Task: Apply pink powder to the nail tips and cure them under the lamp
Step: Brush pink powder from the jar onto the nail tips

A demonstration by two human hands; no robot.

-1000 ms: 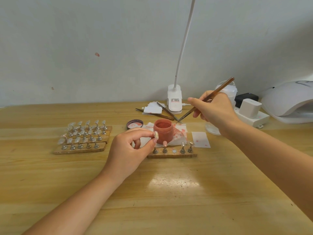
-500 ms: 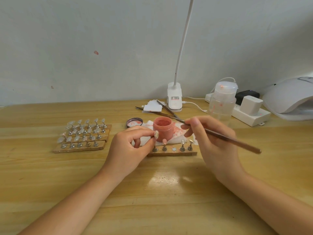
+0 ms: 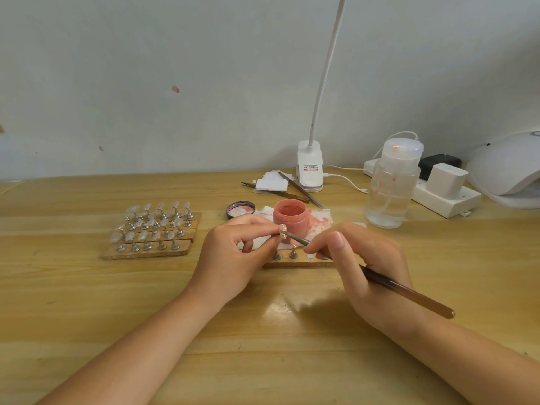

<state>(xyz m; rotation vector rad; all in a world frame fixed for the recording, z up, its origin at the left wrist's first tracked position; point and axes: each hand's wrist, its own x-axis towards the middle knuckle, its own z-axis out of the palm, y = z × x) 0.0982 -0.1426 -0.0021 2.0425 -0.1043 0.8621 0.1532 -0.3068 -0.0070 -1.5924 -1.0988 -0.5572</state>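
Pinched between thumb and forefinger of the left hand [image 3: 233, 258] is a nail tip [image 3: 282, 230]; a brush [image 3: 377, 279] is gripped by the right hand [image 3: 368, 270], its point touching the tip. On the wooden table [image 3: 87, 302], a nail lamp [image 3: 508, 168] is seen far right, then the open pink powder jar [image 3: 290, 219] (just behind the hands), then its lid [image 3: 240, 209].

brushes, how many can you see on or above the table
3. One brush is gripped in the right hand, its tip at the nail tip. Two spare brushes lie crossed by the lamp clip. More may be hidden.
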